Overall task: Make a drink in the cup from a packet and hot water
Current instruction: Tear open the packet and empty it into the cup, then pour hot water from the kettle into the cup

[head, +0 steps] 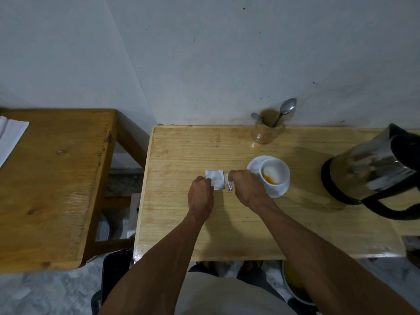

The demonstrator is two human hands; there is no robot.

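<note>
Over the middle of the light wooden table (177,223), my left hand (201,197) pinches a small white packet (215,179) by its lower left edge. My right hand (244,188) grips a narrow torn strip (228,182) just right of the packet, with a small gap between the two pieces. Right beside my right hand stands a white cup (275,172) on a white saucer (253,165). Inside the cup lie white powder and an orange patch. At the far right sits a steel kettle (372,169) with a black handle.
A wooden holder (268,131) with two spoons stands at the back edge by the wall. A darker wooden table (52,178) with white paper (10,137) is on the left, across a gap. A bowl (293,285) lies on the floor below.
</note>
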